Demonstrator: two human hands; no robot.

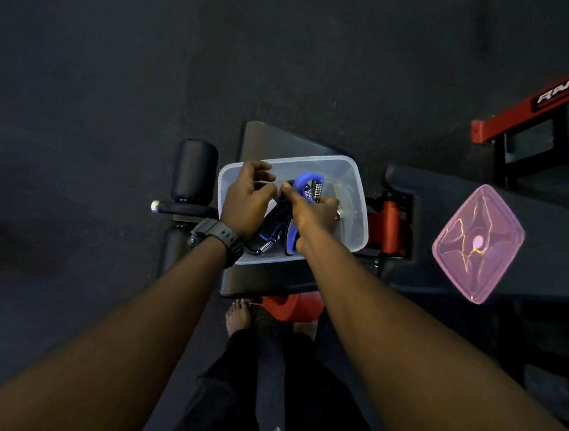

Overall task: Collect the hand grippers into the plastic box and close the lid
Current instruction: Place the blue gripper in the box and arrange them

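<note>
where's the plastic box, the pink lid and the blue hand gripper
plastic box [356, 201]: head view, on its clear right wall
pink lid [478, 243]: head view, on the lid's centre, lying on the bench right of the box
blue hand gripper [305, 180]: head view, on its blue handle's upper curve

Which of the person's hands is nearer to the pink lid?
Right. The right hand is in the plastic box, on the side toward the pink lid; the left hand is at the box's far side.

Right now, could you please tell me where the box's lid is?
In the head view, the pink lid lies on the black bench pad, off to the right of the open plastic box.
</note>
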